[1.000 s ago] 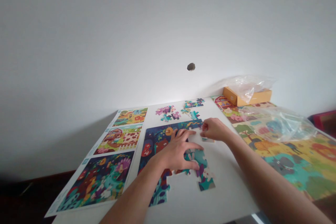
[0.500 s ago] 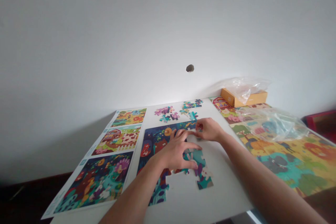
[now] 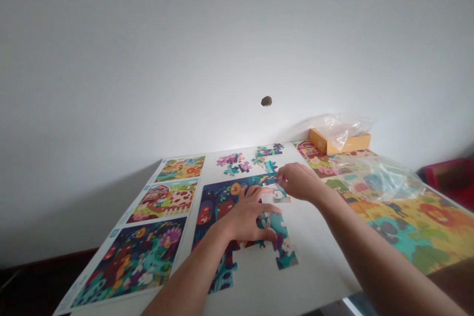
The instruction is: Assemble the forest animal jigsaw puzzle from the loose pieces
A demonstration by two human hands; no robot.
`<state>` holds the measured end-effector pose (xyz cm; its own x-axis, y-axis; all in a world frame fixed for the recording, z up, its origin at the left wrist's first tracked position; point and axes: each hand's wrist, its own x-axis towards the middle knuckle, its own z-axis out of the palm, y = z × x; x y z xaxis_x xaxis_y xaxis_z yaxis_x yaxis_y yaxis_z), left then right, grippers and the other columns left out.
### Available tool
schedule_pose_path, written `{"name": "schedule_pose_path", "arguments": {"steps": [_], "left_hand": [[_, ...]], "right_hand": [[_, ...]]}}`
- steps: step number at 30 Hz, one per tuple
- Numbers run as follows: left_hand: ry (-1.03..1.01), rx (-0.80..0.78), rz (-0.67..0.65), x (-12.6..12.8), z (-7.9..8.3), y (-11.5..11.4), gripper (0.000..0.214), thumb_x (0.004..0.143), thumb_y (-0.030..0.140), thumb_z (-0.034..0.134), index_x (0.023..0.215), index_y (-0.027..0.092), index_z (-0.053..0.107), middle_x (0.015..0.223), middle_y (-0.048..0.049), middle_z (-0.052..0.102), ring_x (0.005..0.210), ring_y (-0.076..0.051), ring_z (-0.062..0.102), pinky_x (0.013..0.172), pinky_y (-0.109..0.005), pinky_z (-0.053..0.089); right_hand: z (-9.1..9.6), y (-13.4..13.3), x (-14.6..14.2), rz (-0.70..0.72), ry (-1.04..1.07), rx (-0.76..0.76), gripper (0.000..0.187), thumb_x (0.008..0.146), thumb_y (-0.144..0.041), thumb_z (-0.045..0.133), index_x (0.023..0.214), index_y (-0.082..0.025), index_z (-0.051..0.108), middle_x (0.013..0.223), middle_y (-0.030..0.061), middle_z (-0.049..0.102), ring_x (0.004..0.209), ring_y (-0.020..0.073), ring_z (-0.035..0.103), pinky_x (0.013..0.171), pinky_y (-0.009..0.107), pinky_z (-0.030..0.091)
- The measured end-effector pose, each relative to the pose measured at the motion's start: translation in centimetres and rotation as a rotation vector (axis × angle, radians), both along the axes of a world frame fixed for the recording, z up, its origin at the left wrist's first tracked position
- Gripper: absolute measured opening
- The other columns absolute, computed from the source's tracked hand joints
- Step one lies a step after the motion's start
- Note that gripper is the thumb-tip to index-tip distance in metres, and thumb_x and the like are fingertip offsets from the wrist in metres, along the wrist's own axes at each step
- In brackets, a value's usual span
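Observation:
A partly joined jigsaw puzzle [image 3: 218, 206] with a dark forest scene lies on the white table. My left hand [image 3: 248, 217] rests on its middle, palm down and fingers spread. At the puzzle's upper right edge is my right hand [image 3: 299, 182], its fingers curled together; what they hold, if anything, is hidden. Just below those fingers, a teal puzzle piece [image 3: 283, 195] with a white shape lies at the right side. The joined strip with white rabbits [image 3: 285, 247] extends down from my left thumb.
Loose pieces in purple [image 3: 230, 159] and teal [image 3: 270, 166] lie beyond the puzzle. On the left is a sheet of reference pictures [image 3: 135, 261]. To the right are a yellow animal puzzle [image 3: 411, 229], a crumpled plastic bag [image 3: 385, 180] and an orange box [image 3: 348, 144] against the wall.
My right hand has shifted slightly up off the teal piece at the right side, which now shows more. My left hand stays spread on the puzzle. The view has tilted a little.

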<state>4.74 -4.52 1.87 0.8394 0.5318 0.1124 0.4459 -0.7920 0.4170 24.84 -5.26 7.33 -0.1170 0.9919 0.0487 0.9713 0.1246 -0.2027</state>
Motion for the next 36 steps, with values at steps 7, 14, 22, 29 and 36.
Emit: {"name": "schedule_pose_path", "arguments": {"steps": [7,14,22,29,36], "left_hand": [[-0.006,0.005,-0.01,-0.1,0.1,0.0,0.058,0.063,0.064,0.075,0.117,0.042,0.066,0.144,-0.0025,0.04,0.13,-0.036,0.034,0.111,-0.057,0.022],[-0.018,0.013,-0.009,-0.1,-0.2,0.1,0.059,0.064,0.064,0.074,0.117,0.04,0.066,0.142,-0.0043,0.041,0.129,-0.035,0.034,0.11,-0.054,0.025],[-0.028,0.015,-0.015,-0.1,-0.4,0.2,0.059,0.064,0.062,0.075,0.117,0.039,0.067,0.142,-0.0045,0.041,0.127,-0.035,0.034,0.11,-0.053,0.024],[-0.027,0.019,-0.012,-0.2,-0.7,0.2,0.056,0.066,0.061,0.074,0.118,0.043,0.065,0.143,-0.0037,0.04,0.129,-0.034,0.034,0.109,-0.054,0.024],[-0.033,0.028,-0.007,-0.2,-0.8,0.2,0.053,0.067,0.059,0.075,0.117,0.045,0.065,0.143,-0.0029,0.041,0.13,-0.034,0.035,0.108,-0.055,0.025]], "right_hand": [[-4.8,-6.6,0.6,-0.012,0.192,0.036,0.026,0.081,-0.02,0.062,0.107,-0.022,0.066,0.128,0.0103,0.059,0.118,0.0262,0.055,0.099,0.037,0.042],[-8.2,-11.6,1.6,-0.132,0.456,0.204,0.017,0.092,-0.026,0.047,0.1,-0.025,0.063,0.127,0.0086,0.058,0.112,0.0229,0.058,0.096,0.037,0.048],[-8.5,-12.1,1.9,-0.077,0.45,0.302,0.023,0.093,-0.023,0.046,0.105,-0.023,0.066,0.113,0.0118,0.061,0.104,0.0242,0.06,0.09,0.036,0.051],[-9.8,-13.4,3.2,-0.031,0.462,0.329,0.029,0.096,-0.02,0.039,0.102,-0.024,0.067,0.113,0.0097,0.061,0.106,0.0228,0.058,0.09,0.036,0.05],[-7.6,-14.2,2.9,0.106,0.413,0.196,0.025,0.089,-0.032,0.06,0.113,-0.027,0.063,0.122,0.0083,0.056,0.117,0.026,0.05,0.099,0.04,0.046]]}}
